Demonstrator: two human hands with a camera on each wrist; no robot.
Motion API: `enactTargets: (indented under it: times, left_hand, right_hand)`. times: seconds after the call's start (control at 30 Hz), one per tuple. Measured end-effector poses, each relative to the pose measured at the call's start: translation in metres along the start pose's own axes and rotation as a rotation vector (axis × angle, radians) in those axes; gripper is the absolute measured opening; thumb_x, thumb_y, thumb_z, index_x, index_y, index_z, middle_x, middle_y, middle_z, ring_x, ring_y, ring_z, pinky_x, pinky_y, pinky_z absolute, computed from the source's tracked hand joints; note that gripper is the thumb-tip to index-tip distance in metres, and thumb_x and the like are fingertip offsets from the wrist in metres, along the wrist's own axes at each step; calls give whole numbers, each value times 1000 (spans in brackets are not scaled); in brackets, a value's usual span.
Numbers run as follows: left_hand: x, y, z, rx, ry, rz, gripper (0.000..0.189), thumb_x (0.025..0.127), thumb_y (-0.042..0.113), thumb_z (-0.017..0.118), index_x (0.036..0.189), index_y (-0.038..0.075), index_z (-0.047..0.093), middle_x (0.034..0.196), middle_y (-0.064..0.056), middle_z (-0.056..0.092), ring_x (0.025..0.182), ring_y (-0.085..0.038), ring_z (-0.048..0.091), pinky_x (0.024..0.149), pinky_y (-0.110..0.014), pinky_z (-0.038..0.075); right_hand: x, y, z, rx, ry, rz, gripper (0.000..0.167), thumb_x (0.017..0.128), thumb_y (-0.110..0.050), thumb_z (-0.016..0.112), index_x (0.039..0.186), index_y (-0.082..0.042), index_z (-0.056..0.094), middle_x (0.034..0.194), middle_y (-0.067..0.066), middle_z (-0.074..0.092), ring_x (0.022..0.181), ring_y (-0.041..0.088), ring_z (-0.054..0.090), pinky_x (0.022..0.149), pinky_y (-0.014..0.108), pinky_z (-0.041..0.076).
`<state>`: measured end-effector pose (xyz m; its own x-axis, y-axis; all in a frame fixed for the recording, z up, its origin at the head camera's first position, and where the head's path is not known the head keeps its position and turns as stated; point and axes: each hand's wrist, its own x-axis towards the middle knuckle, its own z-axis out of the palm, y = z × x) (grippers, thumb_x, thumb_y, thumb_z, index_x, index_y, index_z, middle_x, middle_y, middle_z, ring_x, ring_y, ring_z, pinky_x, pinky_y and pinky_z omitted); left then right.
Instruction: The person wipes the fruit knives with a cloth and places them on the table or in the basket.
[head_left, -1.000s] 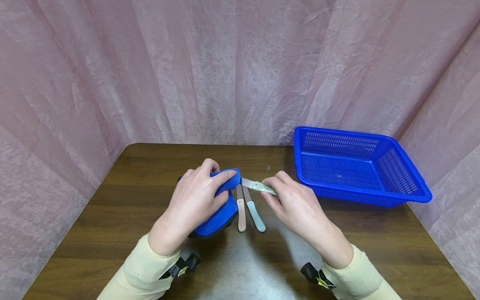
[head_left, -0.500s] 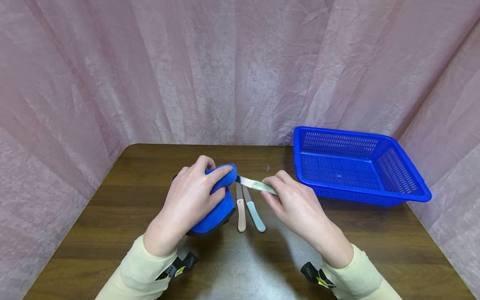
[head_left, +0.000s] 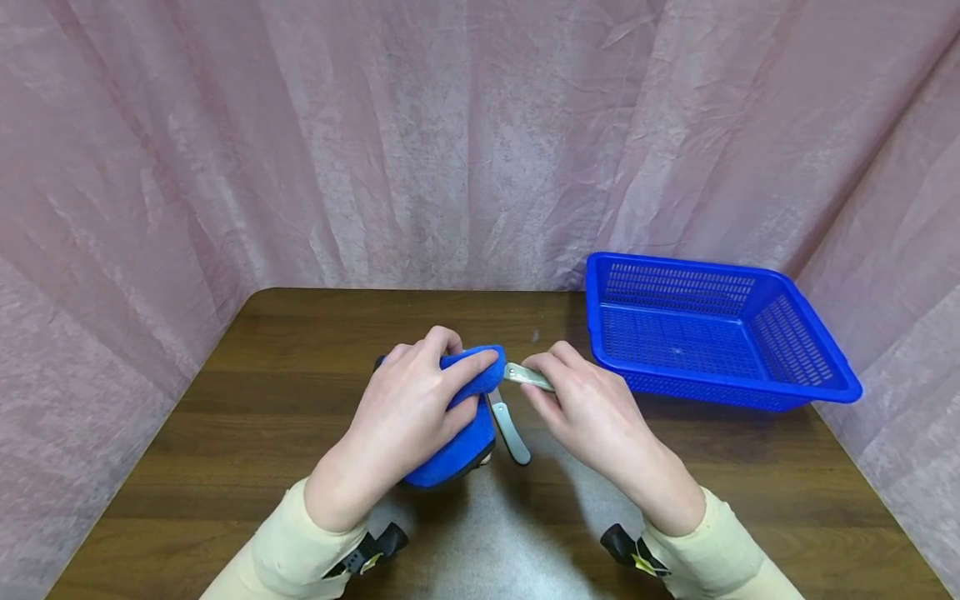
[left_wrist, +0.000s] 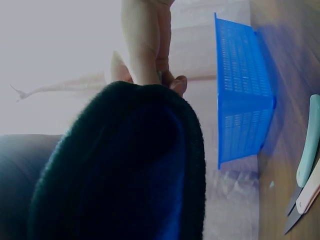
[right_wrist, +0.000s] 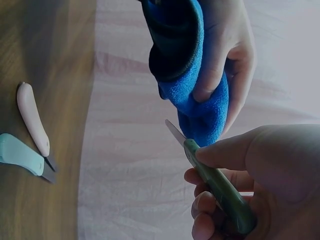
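Now, above the table (head_left: 300, 358), left of the basket (head_left: 720, 382), the left hand (head_left: 412, 404) pinches a blue cloth (head_left: 459, 450) beside a green knife (head_left: 519, 374), which the right hand (head_left: 588, 408) grips. A turquoise knife (head_left: 511, 433) lies below.

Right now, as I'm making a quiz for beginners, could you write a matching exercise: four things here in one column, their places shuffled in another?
Things
1. cloth
2. green knife
3. basket
4. pink knife

Places
A. lying on the table beside the pale-blue knife
B. in the left hand
C. at the table's far right
D. in the right hand

Pairs: 1-B, 2-D, 3-C, 4-A
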<state>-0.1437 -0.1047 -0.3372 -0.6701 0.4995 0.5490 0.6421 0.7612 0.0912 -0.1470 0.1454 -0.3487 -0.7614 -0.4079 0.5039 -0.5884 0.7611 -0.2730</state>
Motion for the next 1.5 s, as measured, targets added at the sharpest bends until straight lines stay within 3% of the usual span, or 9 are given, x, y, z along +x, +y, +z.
enactTargets:
  times: [0.17, 0.77, 1.5]
  left_hand:
    - [-1, 1, 2, 3, 10, 18, 48, 92, 17, 83, 140, 24, 77, 120, -12, 65, 87, -28, 72, 83, -49, 55]
    - [-1, -2, 4, 30, -43, -9, 48, 94, 18, 82, 141, 25, 77, 119, -12, 64, 88, -27, 71, 82, -49, 54]
    - [-1, -12, 1, 45, -27, -57, 45, 94, 21, 84, 139, 21, 78, 118, -16, 66, 87, -28, 72, 80, -50, 56]
  right_hand:
    - [0, 0, 0, 2, -4, 4, 16, 102, -20, 81, 116, -13, 79, 99, -3, 65, 73, 10, 60, 60, 34, 50]
    - [0, 0, 1, -2, -7, -10, 16, 101, -19, 81, 115, -13, 79, 99, -3, 66, 74, 11, 61, 61, 35, 51]
    - [0, -1, 1, -5, -2, -7, 16, 101, -19, 81, 115, -13, 79, 99, -4, 66, 73, 11, 59, 61, 36, 51]
